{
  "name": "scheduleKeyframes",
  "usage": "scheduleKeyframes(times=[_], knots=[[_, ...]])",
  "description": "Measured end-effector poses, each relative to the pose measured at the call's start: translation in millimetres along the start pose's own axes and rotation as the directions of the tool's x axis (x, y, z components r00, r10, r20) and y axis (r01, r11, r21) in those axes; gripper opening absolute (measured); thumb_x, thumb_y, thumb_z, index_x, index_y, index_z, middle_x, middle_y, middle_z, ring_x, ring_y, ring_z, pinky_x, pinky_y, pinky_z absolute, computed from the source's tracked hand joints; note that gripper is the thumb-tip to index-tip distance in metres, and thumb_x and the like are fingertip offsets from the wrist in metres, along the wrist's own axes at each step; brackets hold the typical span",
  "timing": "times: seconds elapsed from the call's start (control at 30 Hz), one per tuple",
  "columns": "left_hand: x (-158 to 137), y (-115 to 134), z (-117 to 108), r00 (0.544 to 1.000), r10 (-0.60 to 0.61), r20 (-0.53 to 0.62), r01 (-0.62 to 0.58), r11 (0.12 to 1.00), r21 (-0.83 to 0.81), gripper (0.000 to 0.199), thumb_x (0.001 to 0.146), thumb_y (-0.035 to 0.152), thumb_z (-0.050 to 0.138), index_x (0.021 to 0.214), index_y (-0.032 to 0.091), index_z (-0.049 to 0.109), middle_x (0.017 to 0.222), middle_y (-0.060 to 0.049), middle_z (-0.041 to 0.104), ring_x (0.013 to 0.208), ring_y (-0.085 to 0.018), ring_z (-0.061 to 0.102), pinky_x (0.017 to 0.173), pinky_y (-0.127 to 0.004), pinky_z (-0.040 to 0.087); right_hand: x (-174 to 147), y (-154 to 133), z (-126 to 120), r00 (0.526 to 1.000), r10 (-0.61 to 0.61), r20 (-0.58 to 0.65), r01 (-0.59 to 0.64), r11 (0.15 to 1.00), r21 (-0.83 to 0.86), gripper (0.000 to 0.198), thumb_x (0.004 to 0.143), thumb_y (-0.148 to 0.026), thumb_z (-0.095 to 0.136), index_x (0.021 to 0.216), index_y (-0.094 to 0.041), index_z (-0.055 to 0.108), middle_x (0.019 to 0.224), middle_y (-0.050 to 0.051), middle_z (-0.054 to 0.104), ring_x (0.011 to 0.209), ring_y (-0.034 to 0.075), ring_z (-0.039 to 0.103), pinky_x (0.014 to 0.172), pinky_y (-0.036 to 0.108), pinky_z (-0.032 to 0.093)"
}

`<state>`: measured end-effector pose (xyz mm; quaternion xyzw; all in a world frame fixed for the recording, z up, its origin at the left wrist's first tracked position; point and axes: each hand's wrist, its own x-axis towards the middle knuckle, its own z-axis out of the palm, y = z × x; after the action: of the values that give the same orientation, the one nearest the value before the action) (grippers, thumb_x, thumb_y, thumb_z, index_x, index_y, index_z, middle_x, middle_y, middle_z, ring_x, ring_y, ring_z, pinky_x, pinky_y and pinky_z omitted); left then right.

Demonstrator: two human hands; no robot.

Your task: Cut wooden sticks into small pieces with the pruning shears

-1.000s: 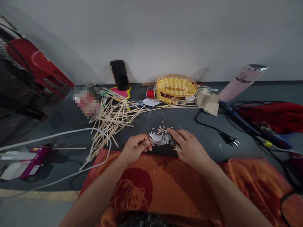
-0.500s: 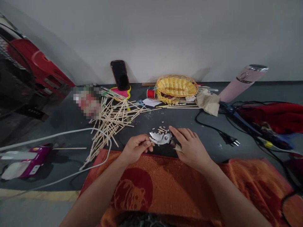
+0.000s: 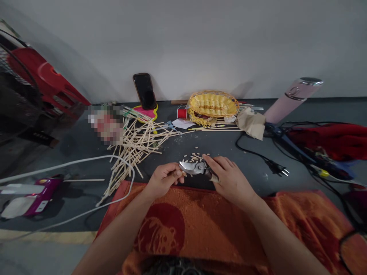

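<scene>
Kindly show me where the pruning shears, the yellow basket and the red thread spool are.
Pruning shears (image 3: 196, 168): head view, metal beside the pivot.
Yellow basket (image 3: 213, 105): head view, woven wall.
Red thread spool (image 3: 182, 113): head view, wound thread.

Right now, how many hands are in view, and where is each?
2: the left hand beside the blade tips of the pruning shears, and the right hand at their handles. I see no others.

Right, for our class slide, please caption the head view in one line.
Pruning shears in the right grip, left grip close to their tips, small pale pieces scattered just beyond.
</scene>
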<state>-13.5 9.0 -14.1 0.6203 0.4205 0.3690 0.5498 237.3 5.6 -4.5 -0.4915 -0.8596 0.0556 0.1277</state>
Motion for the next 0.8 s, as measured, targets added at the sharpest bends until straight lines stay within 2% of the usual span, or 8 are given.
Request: scheduleKeyframes(times=[0.13, 0.3, 0.4, 0.5, 0.63, 0.73, 0.8], knots=[[-1, 2, 2, 1.000, -0.003, -0.024, 0.002, 0.999, -0.045, 0.025, 0.089, 0.036, 0.055, 0.083, 0.013, 0.064, 0.067, -0.003, 0.064, 0.055, -0.009, 0.052, 0.054, -0.020, 0.042, 0, 1, 1, 1.000, 0.015, -0.020, -0.015, 1.000, 0.008, 0.057, 0.085, -0.013, 0.043, 0.141, -0.020, 0.037, 0.112, 0.010, 0.057, 0.098, 0.023, 0.055, 0.087, 0.037, 0.046], [1, 5, 4, 0.998, -0.045, -0.042, 0.039, 0.992, -0.119, 0.025, 0.089, 0.037, 0.055, 0.087, 0.013, 0.061, 0.068, -0.002, 0.064, 0.053, -0.008, 0.049, 0.052, -0.020, 0.041, 3, 7, 0, 0.978, 0.163, -0.129, -0.177, 0.979, -0.105, 0.056, 0.085, -0.017, 0.046, 0.140, -0.022, 0.037, 0.107, 0.010, 0.060, 0.097, 0.026, 0.057, 0.080, 0.037, 0.047], [2, 4, 5, 0.995, -0.094, -0.034, 0.087, 0.985, -0.151, 0.027, 0.090, 0.039, 0.054, 0.092, 0.013, 0.060, 0.069, -0.002, 0.062, 0.051, -0.007, 0.047, 0.049, -0.019, 0.038, 3, 16, 1, 0.956, 0.248, -0.158, -0.270, 0.952, -0.141, 0.055, 0.088, -0.029, 0.050, 0.140, -0.023, 0.037, 0.107, 0.011, 0.061, 0.093, 0.027, 0.059, 0.071, 0.037, 0.048], [2, 3, 6, 0.990, -0.138, -0.031, 0.132, 0.980, -0.150, 0.029, 0.090, 0.041, 0.052, 0.099, 0.015, 0.060, 0.069, 0.000, 0.061, 0.047, -0.006, 0.044, 0.046, -0.018, 0.035, 2, 29, 3, 0.933, 0.333, -0.135, -0.353, 0.918, -0.178, 0.057, 0.088, -0.044, 0.052, 0.139, -0.022, 0.038, 0.106, 0.011, 0.062, 0.091, 0.028, 0.060, 0.066, 0.037, 0.047], [2, 3, 8, 0.992, -0.105, -0.073, 0.107, 0.994, 0.024, 0.026, 0.091, 0.038, 0.050, 0.097, 0.016, 0.062, 0.073, -0.001, 0.062, 0.052, -0.007, 0.047, 0.051, -0.019, 0.038, 1, 41, 7, 0.913, 0.401, -0.080, -0.409, 0.889, -0.208, 0.056, 0.086, -0.050, 0.055, 0.133, -0.022, 0.044, 0.106, 0.012, 0.062, 0.096, 0.029, 0.057, 0.070, 0.038, 0.046], [1, 5, 10, 0.995, -0.040, -0.096, 0.058, 0.979, 0.196, 0.022, 0.091, 0.034, 0.051, 0.095, 0.017, 0.063, 0.077, -0.002, 0.065, 0.068, -0.011, 0.057, 0.065, -0.022, 0.044, 1, 40, 7, 0.918, 0.390, -0.073, -0.396, 0.891, -0.220, 0.050, 0.087, -0.050, 0.054, 0.127, -0.022, 0.050, 0.110, 0.013, 0.060, 0.102, 0.031, 0.053, 0.072, 0.040, 0.045], [0, 5, 12, 0.996, -0.030, -0.086, 0.050, 0.969, 0.242, 0.021, 0.090, 0.032, 0.051, 0.097, 0.017, 0.063, 0.080, -0.003, 0.066, 0.076, -0.014, 0.060, 0.070, -0.024, 0.045, 1, 38, 7, 0.925, 0.368, -0.100, -0.381, 0.895, -0.233, 0.045, 0.088, -0.048, 0.052, 0.125, -0.023, 0.052, 0.118, 0.013, 0.057, 0.105, 0.032, 0.049, 0.074, 0.042, 0.045]])
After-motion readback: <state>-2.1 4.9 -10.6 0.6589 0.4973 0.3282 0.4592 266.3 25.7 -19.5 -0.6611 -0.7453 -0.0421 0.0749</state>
